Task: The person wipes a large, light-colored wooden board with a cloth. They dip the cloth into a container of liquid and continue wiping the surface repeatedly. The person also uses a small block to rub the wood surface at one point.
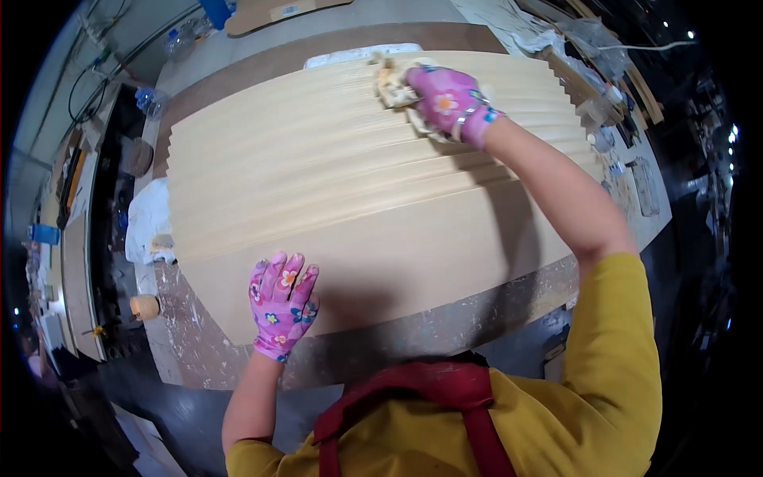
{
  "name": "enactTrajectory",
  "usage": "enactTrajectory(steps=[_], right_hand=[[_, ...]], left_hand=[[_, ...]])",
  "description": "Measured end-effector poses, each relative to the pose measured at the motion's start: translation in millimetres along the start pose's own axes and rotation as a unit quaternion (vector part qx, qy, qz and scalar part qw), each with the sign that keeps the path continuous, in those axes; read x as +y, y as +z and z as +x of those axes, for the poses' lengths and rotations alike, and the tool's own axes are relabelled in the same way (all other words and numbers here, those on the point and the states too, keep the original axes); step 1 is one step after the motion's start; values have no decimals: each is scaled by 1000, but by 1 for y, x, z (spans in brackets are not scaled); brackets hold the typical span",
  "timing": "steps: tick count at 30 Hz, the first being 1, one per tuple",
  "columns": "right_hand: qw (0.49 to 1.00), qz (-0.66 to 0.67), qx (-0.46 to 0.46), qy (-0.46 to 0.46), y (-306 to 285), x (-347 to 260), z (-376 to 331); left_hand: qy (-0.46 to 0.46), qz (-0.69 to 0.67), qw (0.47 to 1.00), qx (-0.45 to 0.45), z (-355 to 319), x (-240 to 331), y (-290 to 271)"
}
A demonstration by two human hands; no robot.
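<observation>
A large pale panel with a ridged, wavy surface (pixel 270 183) lies across the worktable, its near strip flat and smooth. My right hand (pixel 449 99), in a pink flowered glove, is closed on a crumpled, stained cream rag (pixel 395 86) pressed to the ridges near the panel's far edge. Part of the rag shows beneath the palm and wrist. My left hand (pixel 284 300), gloved the same way, rests near the panel's near left edge with its fingers spread and nothing in it.
A white cloth (pixel 149 221) hangs by the table's left side, near a small tan roll (pixel 145 307). Plastic bottles (pixel 149 101) stand at the far left. A white tray (pixel 363 54) lies behind the panel. Jars and a clear bottle (pixel 644 187) sit along the right edge.
</observation>
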State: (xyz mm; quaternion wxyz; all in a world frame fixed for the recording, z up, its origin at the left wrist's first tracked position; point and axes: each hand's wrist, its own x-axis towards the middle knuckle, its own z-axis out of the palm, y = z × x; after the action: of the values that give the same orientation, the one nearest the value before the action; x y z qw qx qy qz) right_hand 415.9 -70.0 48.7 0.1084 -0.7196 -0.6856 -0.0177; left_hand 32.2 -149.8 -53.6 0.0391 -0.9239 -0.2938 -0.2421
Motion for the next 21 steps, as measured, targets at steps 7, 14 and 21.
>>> enactTrajectory(steps=[7, 14, 21], right_hand=[[994, 40, 63, -82, 37, -77, 33], [989, 144, 20, 38, 25, 15, 5], [981, -40, 62, 178, -25, 155, -63]], left_hand=[[12, 0, 1000, -6, 6, 2, 4], [9, 23, 999, -33, -4, -2, 0], [7, 18, 1000, -24, 4, 2, 5]])
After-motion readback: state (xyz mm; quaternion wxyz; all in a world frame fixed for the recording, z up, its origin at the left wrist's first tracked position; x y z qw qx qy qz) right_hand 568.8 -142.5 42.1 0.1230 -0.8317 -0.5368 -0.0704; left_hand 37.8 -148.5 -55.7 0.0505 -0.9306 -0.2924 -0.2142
